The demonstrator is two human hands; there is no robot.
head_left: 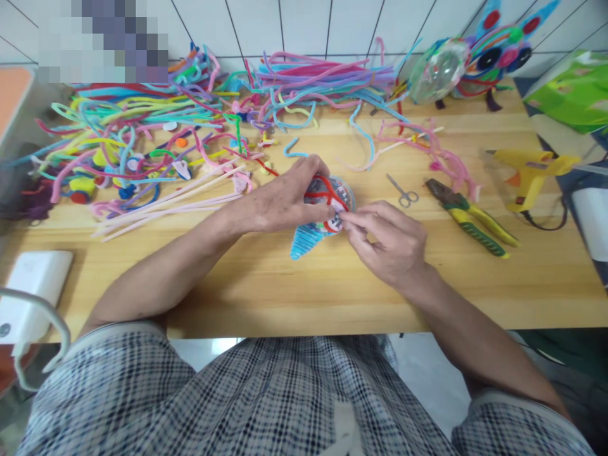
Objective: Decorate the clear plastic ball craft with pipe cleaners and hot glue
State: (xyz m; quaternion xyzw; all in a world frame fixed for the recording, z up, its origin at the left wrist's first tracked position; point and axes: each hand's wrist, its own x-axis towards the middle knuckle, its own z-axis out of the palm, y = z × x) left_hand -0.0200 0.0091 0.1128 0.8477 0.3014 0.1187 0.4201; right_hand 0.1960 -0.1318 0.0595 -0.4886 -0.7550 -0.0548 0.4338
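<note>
My left hand (282, 199) is wrapped over a round clear plastic craft piece (349, 193), holding it at the table's middle. A red pipe cleaner (325, 183) curves across this piece. From its lower left side sticks out a pointed light blue ear-like shape (306, 240) of pipe cleaner rows. With thumb and fingers pinched together, my right hand (387, 237) touches the piece's right side, at a white and dark patterned spot. Whatever lies between those fingertips is too small to make out. The left palm hides much of the piece.
Piles of coloured pipe cleaners (327, 73) lie along the back. To the right are small scissors (403, 192), pliers (468, 218) and a yellow glue gun (532, 171) with a cord. A decorated clear bottle (437, 69) stands behind. A white power bank (35, 291) lies front left.
</note>
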